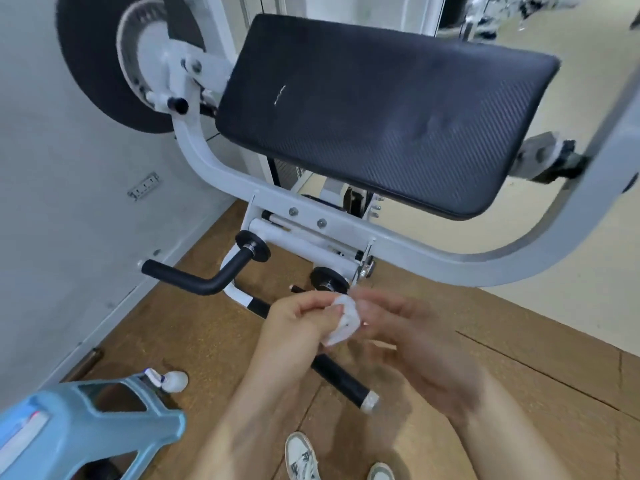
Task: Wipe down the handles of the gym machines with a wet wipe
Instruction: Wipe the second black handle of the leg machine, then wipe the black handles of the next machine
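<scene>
Wipe: your left hand [294, 323] and right hand [412, 337] both pinch the wet wipe [341, 320].
Place: just below the black pad [381, 112], over the right handle [343, 379].

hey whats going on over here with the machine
A person stands at a white gym machine with a black pad, holding a small crumpled wet wipe between both hands. The left hand and right hand are bunching or unfolding it just above the machine's black right-side handle. The wipe does not look pressed to a handle yet. The bent left-side handle sits untouched. The right hand is motion-blurred.
</scene>
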